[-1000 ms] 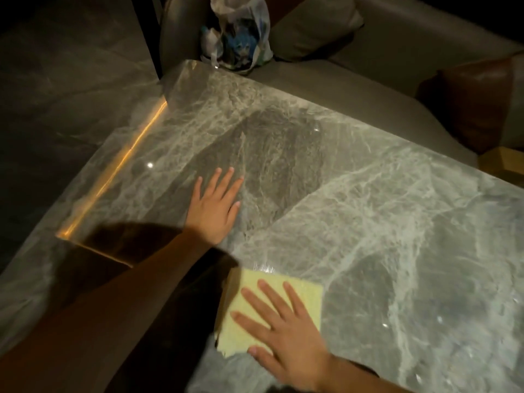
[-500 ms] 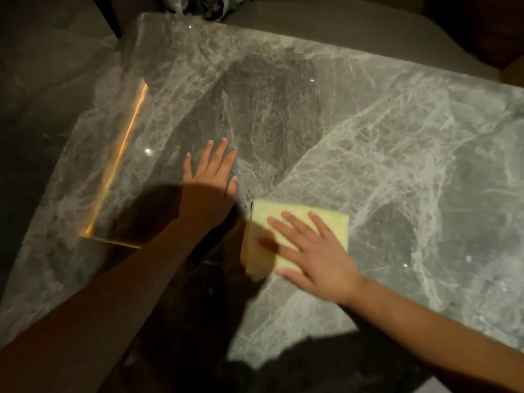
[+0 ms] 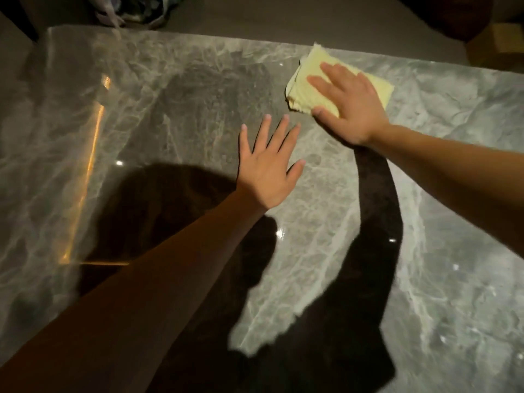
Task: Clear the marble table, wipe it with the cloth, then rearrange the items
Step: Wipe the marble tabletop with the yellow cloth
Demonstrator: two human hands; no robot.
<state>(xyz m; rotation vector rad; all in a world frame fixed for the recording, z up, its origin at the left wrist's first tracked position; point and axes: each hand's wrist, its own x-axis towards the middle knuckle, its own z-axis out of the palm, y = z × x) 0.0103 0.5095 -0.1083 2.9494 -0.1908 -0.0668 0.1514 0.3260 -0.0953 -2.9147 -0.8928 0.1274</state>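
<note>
Pressing the yellow cloth (image 3: pixel 309 80) flat near the far edge of the bench (image 3: pixel 170 89) with the right hand (image 3: pixel 350 104), fingers spread, no grip. Leaning on the left hand (image 3: pixel 268 171), open flat. Maybe pushing the cloth off the far edge.

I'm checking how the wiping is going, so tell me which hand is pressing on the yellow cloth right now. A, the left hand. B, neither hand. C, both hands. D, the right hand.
D: the right hand lies flat on the yellow cloth near the far edge of the marble table, while the left hand rests spread on bare marble beside it.
</note>
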